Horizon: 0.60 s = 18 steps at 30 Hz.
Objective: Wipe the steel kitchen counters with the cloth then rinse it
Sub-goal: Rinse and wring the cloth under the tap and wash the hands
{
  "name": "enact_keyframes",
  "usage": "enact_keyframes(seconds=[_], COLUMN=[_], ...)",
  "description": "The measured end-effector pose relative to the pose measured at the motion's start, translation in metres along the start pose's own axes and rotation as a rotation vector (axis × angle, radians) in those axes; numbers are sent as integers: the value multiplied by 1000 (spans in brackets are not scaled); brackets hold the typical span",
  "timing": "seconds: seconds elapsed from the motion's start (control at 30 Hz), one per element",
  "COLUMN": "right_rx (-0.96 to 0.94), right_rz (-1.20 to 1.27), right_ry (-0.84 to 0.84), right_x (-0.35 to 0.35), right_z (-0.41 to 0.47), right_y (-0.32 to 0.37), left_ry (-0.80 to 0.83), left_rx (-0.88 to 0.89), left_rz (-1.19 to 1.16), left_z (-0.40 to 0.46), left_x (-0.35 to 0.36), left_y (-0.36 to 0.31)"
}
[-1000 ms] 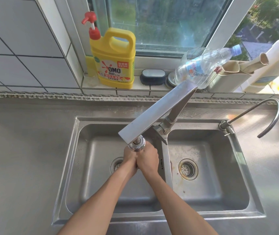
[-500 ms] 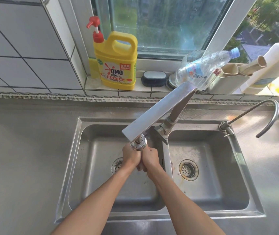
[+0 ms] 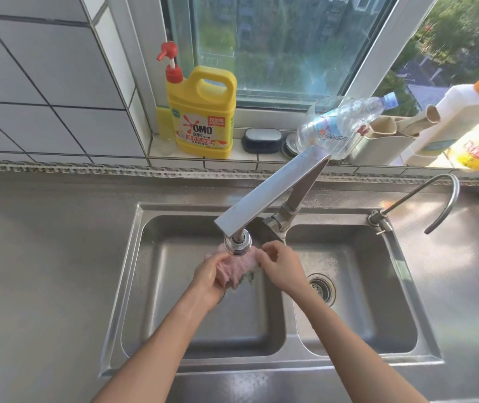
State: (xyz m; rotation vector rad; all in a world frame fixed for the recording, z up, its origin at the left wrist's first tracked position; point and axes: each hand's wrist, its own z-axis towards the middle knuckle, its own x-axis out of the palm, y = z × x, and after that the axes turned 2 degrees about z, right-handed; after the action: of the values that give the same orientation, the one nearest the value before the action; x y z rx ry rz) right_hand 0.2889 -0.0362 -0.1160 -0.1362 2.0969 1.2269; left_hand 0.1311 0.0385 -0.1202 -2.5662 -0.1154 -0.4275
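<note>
Rinsing under way: the pink cloth (image 3: 234,270) sits bunched directly under the tap head (image 3: 237,245), over the left basin of the steel sink (image 3: 133,289). Left hand (image 3: 207,282) cups the cloth from below on the tap's left side, fingers curled round the bundle. Right hand (image 3: 280,267) comes in from the tap's right, fingers pinching the cloth's upper edge. Whether water is running cannot be told; no clear stream shows. A greyer scrap hangs from the underside of the bundle, probably a second face of the same cloth. Judged handling: soft, limp, no shape of its own; soaked, it will likely be heavier than it looks and sag wherever it is not supported. Probably slick with grime or soap, so a full-palm squeeze should hold better than fingertip pinches. Not fragile; should take hard wringing. Best hold looks like both hands at opposite ends of the bundle, twisting against each other below the tap. Yellow detergent jug (image 3: 202,112) stands on the window sill, behind and left of the tap. Bench (image 3: 43,257) left of the sink looks dull.
</note>
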Motion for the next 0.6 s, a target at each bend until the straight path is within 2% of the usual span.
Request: enact_keyframes(seconds=[0.17,0.4,0.6], right_rx=[-35,-41,-73], right_rz=[-241,-431,-477], right_ry=[-148,-102,-103], right_x=[-33,-36,-42], right_z=[8,29,35], right_y=[7,7,0], left_ry=[-13,7,40], left_rx=[-49,-80,-60], left_rz=[-43,-30,-14], left_z=[-10,-25,-33], left_x=[-10,-20,-26], left_y=[3,6,2])
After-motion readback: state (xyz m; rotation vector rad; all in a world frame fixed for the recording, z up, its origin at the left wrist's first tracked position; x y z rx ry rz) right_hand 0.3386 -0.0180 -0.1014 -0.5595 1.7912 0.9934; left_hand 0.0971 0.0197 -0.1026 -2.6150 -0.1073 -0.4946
